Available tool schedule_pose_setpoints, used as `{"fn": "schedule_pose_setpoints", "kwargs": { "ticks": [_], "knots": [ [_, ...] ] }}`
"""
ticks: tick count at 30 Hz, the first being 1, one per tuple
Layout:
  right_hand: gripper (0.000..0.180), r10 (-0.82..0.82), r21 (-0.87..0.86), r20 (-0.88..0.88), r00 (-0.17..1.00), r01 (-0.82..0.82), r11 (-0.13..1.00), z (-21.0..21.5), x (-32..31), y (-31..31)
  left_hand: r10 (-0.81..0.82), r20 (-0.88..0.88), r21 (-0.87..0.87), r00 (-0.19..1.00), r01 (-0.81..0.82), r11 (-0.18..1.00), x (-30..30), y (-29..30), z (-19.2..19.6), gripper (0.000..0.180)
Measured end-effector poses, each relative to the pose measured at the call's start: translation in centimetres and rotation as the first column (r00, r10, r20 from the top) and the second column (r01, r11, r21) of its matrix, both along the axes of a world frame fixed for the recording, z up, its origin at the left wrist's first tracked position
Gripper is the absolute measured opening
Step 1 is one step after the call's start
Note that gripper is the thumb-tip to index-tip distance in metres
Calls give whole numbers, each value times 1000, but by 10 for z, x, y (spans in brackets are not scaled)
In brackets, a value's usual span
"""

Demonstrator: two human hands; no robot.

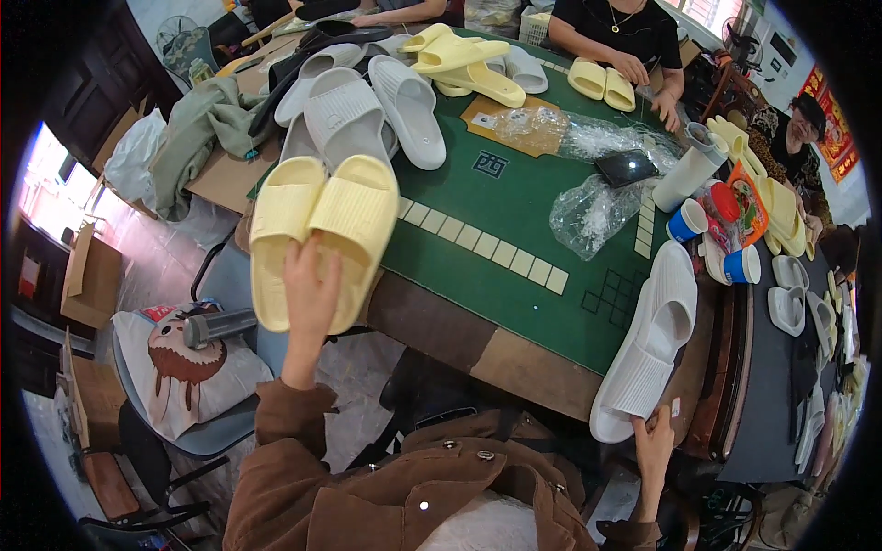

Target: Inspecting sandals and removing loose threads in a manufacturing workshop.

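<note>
While cups [687, 220] stand unreadable (contents hidden), left hand [310, 296] grips yellow slippers [322, 234].

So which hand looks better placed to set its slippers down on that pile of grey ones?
Probably the left hand. It holds the pair of yellow slippers right beside the grey slippers. The right hand grips the white slippers at the table's near right corner, farther away.

A green-covered tabletop [514, 207] carries a heap of grey slide sandals [367, 106], yellow slide sandals [464, 60] at its far edge, crumpled clear plastic bags [593, 216], a black phone [625, 167] and a brown cardboard sheet [501, 119].
</note>
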State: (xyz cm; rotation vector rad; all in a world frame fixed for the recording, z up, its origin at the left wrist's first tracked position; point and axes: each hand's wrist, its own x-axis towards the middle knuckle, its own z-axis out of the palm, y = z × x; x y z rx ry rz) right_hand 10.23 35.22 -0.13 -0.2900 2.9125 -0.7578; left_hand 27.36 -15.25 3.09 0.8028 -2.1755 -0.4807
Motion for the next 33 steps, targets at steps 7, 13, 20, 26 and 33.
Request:
{"fn": "schedule_pose_setpoints", "kwargs": {
  "ticks": [7,13,20,26,33],
  "knots": [
    [29,27,-1,11,1000,-27,1000,0,-1,-6,186,-4,35,983,-185,982,22,-65,-16,33],
    [29,15,-23,18,1000,-15,1000,-3,-3,2,263,67,-116,962,-254,960,51,-83,-17,26],
    [28,12,-23,-39,999,-13,1000,-5,-4,0,189,126,-202,974,-161,966,11,-83,-14,26],
    [29,16,-56,-13,1000,-17,998,-1,-1,-7,41,-7,-203,999,-42,978,-34,-159,-43,28],
    [28,-15,39,-33,999,16,999,-14,-4,4,-278,97,247,956,247,937,-52,-146,-7,63]
  ]
}}
